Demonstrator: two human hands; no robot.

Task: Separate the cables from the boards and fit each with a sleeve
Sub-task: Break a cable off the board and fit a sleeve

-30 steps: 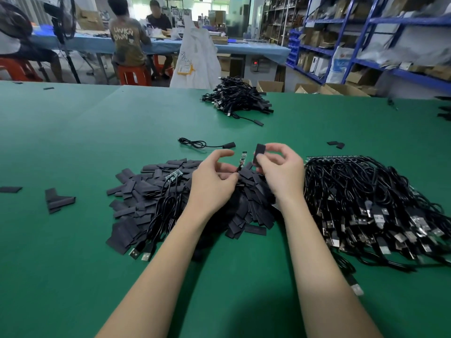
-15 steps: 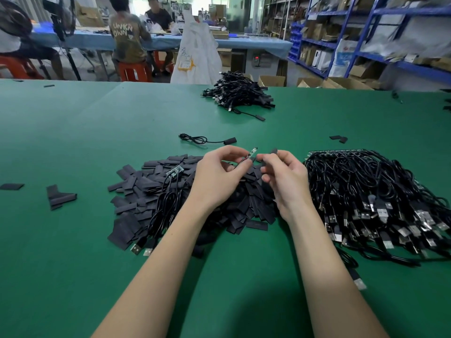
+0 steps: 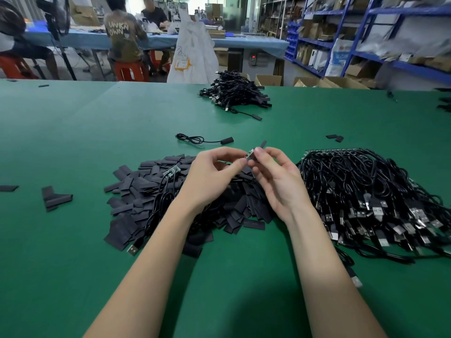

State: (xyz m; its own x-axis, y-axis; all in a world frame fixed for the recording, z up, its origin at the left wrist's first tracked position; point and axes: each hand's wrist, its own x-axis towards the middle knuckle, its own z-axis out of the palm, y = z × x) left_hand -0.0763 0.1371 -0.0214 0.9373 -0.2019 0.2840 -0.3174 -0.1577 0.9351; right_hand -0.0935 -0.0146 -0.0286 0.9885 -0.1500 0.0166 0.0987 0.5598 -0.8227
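Note:
My left hand (image 3: pixel 210 176) pinches the small circuit board end of a cable (image 3: pixel 249 152) above a heap of flat black sleeves (image 3: pixel 136 191). My right hand (image 3: pixel 275 176) pinches a black sleeve (image 3: pixel 263 144) right against that board end; the sleeve's top sticks up past my fingers. The cable itself runs down behind my left hand, mostly hidden. A big tangle of black USB cables (image 3: pixel 366 191) still joined to a board strip (image 3: pixel 332 150) lies to the right. Another small board with cable (image 3: pixel 170 171) lies on the sleeve heap.
One sleeved cable (image 3: pixel 205 140) lies alone beyond my hands. A pile of finished cables (image 3: pixel 234 91) sits near the table's far edge. Stray sleeves (image 3: pixel 55 197) lie at the left and a pair of sleeves (image 3: pixel 334 137) at the right. People sit at a blue table behind.
My hands have come together and lifted slightly. The sleeve, held apart from the board end a second ago, now meets it between my fingertips.

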